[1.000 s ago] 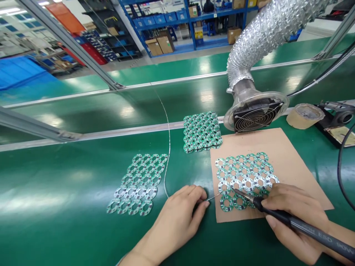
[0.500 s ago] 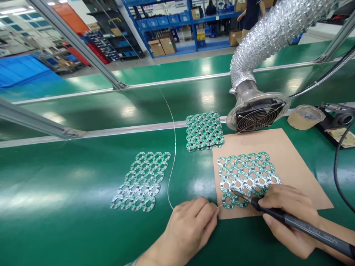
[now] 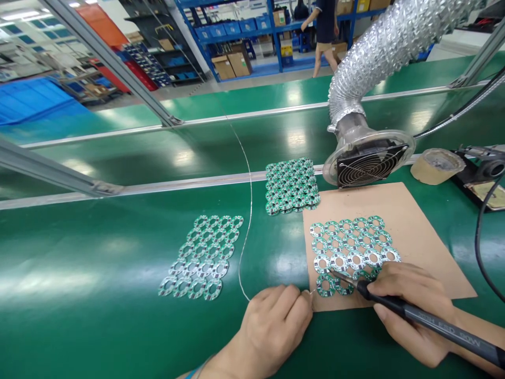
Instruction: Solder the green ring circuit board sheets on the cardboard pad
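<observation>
My left hand is closed on a thin strand of solder wire, whose short end pokes out toward the lower left of a panel of ring-shaped circuit boards. That panel lies on a brown cardboard sheet. In my right hand is a soldering iron, gripped like a pen. Its tip points left and is at the lower rows of rings; whether it touches a board I cannot tell. My right fingers hide the panel's lower right corner.
Left lies another ring-board panel; a stack of such panels stands behind the cardboard. A fume extractor with a foil duct hangs above. Tape and an iron stand are at right. Someone walks beyond the bench.
My left hand has shifted very slightly right with the solder wire. My right hand and the soldering iron stay almost in place. The person in the background has moved left.
</observation>
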Demonstrator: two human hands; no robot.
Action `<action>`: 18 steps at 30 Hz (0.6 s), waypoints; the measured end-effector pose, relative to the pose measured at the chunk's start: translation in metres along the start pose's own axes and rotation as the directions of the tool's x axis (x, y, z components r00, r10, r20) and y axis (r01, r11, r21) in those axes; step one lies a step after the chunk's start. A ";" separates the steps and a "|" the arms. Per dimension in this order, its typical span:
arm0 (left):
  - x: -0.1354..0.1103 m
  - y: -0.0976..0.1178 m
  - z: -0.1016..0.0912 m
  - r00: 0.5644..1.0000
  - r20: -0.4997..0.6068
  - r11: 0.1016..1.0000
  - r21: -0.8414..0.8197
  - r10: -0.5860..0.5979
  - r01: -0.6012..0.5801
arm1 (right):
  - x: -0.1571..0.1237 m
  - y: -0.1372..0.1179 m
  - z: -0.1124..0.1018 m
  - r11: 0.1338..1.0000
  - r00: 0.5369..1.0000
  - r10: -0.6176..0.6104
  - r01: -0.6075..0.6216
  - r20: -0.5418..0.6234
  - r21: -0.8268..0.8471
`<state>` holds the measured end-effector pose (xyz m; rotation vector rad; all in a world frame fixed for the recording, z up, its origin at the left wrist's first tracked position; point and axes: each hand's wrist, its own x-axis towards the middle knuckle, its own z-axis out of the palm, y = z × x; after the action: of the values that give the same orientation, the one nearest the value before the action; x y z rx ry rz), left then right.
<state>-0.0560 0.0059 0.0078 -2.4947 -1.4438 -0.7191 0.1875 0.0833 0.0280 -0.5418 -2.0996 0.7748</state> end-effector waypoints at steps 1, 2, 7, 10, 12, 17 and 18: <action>0.000 0.000 0.000 1.000 0.005 1.000 0.004 0.009 -0.009 | 0.000 0.000 0.000 1.000 1.000 0.001 -0.001 0.001 -0.003; 0.000 0.000 0.000 1.000 0.009 1.000 0.007 0.017 -0.018 | 0.000 -0.001 0.000 1.000 1.000 -0.001 0.002 0.008 -0.006; -0.003 0.001 0.002 0.998 0.036 0.998 0.034 0.049 -0.050 | 0.003 -0.001 0.000 1.000 1.000 -0.016 0.016 0.024 0.000; -0.003 0.001 0.002 0.997 0.038 0.996 0.058 0.061 -0.063 | 0.003 -0.001 0.001 1.000 1.000 0.000 0.000 0.019 0.010; -0.002 0.002 0.003 0.997 0.035 0.995 0.066 0.069 -0.071 | 0.003 -0.001 0.002 1.000 1.000 0.000 0.000 0.017 0.003; 0.000 0.002 0.004 0.995 0.055 0.995 0.054 0.084 -0.087 | 0.004 -0.002 0.001 1.000 0.999 -0.025 0.025 0.028 -0.009; -0.001 0.002 0.004 0.995 0.054 0.995 0.051 0.082 -0.085 | 0.004 -0.002 0.001 1.000 0.999 -0.024 0.024 0.031 -0.010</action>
<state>-0.0532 0.0058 0.0045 -2.5342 -1.3472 -0.5975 0.1840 0.0842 0.0309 -0.5126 -2.1357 0.7629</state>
